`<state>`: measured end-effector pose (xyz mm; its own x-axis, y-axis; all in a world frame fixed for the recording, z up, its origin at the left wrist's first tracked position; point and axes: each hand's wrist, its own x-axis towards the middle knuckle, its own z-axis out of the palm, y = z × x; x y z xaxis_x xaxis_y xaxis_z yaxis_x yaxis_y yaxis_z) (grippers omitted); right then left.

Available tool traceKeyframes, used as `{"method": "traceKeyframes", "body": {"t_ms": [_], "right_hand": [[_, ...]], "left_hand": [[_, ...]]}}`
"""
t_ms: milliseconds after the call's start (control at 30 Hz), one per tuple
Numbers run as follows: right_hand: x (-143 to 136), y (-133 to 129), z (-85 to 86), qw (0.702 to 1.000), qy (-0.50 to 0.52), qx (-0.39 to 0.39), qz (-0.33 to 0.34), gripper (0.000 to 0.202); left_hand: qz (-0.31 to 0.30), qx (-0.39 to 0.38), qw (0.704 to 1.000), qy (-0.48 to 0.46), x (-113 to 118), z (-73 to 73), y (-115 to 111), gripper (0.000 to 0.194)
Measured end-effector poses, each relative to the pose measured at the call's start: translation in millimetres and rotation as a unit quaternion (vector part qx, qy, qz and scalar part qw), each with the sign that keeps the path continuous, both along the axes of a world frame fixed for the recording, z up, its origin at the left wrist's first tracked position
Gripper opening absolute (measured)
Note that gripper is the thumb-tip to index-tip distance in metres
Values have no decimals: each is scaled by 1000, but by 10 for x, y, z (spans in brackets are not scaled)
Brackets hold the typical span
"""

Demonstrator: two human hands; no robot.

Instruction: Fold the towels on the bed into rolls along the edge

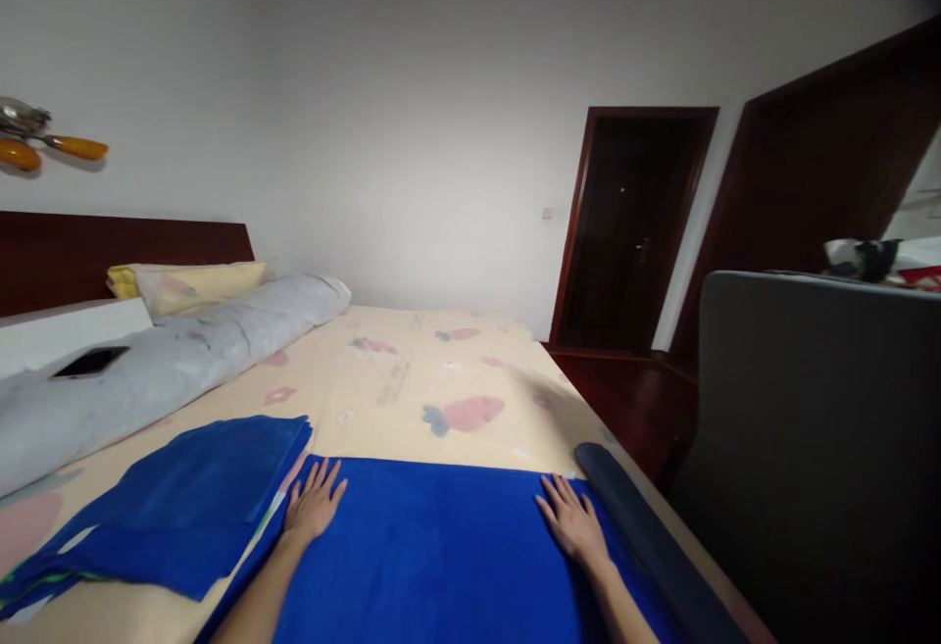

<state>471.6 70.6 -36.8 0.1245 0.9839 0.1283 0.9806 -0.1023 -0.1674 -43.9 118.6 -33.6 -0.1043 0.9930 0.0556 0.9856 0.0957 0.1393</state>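
Note:
A blue cloth (pixel 441 546) lies spread flat on the bed, its far edge running straight across. My left hand (pixel 315 504) rests palm down near its far left corner, fingers spread. Near the far right corner, my right hand (pixel 571 519) lies flat on the same cloth, its fingers also apart. Neither hand grips anything. Left of my left hand is a second blue cloth (pixel 198 487), folded in layers. A long dark blue roll (pixel 647 536) lies along the right side of the spread cloth.
The bed has a patterned cream sheet (pixel 397 370). A rolled grey quilt (pixel 242 330) with a phone (pixel 89 362) on it lies at the left, before a yellow pillow (pixel 198 286). A dark grey panel (pixel 816 428) stands close at the right; a door (pixel 621 232) is beyond.

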Motion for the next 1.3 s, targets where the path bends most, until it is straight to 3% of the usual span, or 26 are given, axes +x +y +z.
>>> {"method": "traceKeyframes", "body": {"t_ms": [200, 333, 500, 733, 900, 1000, 1100, 1233, 1300], "right_hand": [[475, 122, 15, 993, 110, 33, -17, 59], [645, 124, 65, 993, 112, 43, -22, 64], [638, 106, -22, 996, 77, 47, -17, 52], [620, 260, -139, 996, 40, -2, -79, 62], [529, 171, -79, 994, -31, 20, -100, 61], [194, 93, 88, 995, -51, 65, -65, 57], [-430, 74, 232, 997, 11, 49, 62, 56], [-1333, 114, 223, 977, 50, 20, 206, 54], [-1574, 129, 178, 969, 63, 4, 237, 55]], "left_hand": [[39, -5, 999, 14, -141, -7, 20, 61], [34, -9, 999, 11, -129, -8, -3, 62], [26, 7, 1000, 0, -155, -30, 7, 62], [30, 3, 1000, 5, -154, -38, 6, 62], [46, -7, 998, 38, -123, 46, -17, 60], [49, 11, 995, 81, 153, 166, -56, 56], [-54, 39, 995, 71, 756, 218, -108, 58], [-206, 23, 978, -2, 1697, 98, -183, 59], [-239, 5, 971, -30, 1958, 23, -198, 59]]}}
